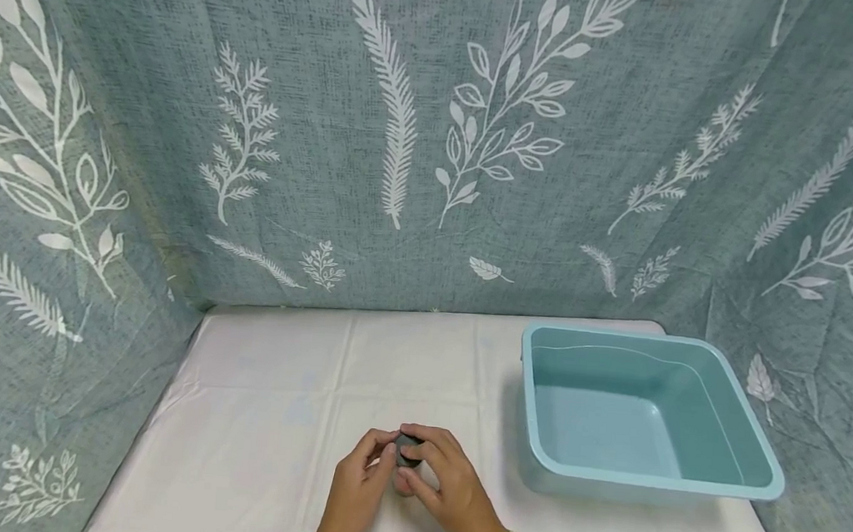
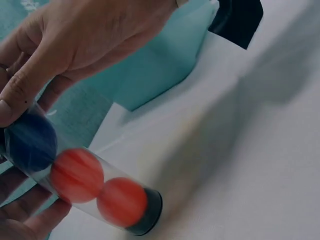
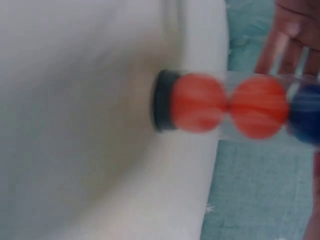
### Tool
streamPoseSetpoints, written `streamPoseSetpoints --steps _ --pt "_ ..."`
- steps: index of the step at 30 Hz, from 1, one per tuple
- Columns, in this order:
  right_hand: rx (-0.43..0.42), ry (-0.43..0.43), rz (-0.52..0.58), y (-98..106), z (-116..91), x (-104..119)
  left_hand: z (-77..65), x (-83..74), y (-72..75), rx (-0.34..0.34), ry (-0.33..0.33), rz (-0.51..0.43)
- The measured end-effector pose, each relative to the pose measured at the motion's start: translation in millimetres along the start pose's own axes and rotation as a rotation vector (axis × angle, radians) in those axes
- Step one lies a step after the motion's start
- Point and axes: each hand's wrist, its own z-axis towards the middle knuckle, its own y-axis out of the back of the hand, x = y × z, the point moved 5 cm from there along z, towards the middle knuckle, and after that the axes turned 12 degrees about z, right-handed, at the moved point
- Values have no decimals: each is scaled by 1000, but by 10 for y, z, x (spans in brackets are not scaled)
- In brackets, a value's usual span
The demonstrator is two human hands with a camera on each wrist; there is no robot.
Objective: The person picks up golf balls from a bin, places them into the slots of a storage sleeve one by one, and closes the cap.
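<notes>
A clear tube of balls (image 2: 90, 172) stands upright between both hands, its lower end close over the white cloth. Inside it are a dark blue ball (image 2: 32, 142) at the top and two red balls (image 3: 260, 106) below, with a black cap (image 2: 150, 212) at the bottom. The dark upper end (image 1: 408, 448) shows between the fingertips in the head view. My left hand (image 1: 357, 482) pinches the tube near this end from the left. From the right, my right hand (image 1: 454, 485) holds it with curled fingers and thumb.
A teal plastic basin (image 1: 650, 484) stands on the right of the table, beyond the right hand. White cloth (image 1: 274, 388) covers the table. Grey-green curtains (image 1: 317, 124) with white leaf prints enclose it at the back and both sides.
</notes>
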Motion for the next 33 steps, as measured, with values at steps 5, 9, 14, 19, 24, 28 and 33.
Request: streamPoseSetpoints --steps 5,9,14,19,24,28,33 --pt "26 18 42 34 34 9 -5 5 0 10 42 7" --pt "23 46 54 42 52 18 -19 32 -2 6 58 9" --pt "14 62 52 62 88 30 -11 39 11 -12 45 52" --pt "19 36 64 65 86 17 5 26 12 -5 45 43" --pt "-13 -41 126 56 31 -23 -1 17 6 2 59 38" --pt "-104 -25 80 65 -12 -27 4 22 -8 9 63 11" --pt "-183 127 -96 15 -70 19 6 32 -23 6 46 -44"
